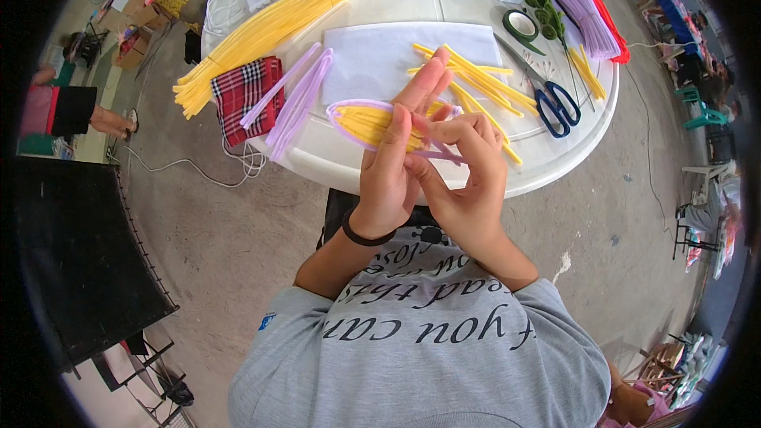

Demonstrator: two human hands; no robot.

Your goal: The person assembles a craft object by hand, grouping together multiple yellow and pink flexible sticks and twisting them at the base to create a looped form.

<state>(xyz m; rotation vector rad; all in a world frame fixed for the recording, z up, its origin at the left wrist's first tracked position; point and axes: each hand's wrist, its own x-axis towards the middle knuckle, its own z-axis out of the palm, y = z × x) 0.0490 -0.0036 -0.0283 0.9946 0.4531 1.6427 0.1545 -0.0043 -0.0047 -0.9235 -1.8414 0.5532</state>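
Petal loop (366, 120) half hidden behind left hand (390, 166).

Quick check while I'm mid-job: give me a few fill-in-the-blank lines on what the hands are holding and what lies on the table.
1. Both hands, the left hand and right hand, hold a yellow bundle ringed by a ____ pipe cleaner.
2. The scissors have ____ handles.
3. The checked cloth is red, black and ____.
4. The left wrist wears a ____ band.

Missing words: purple; blue; white; black
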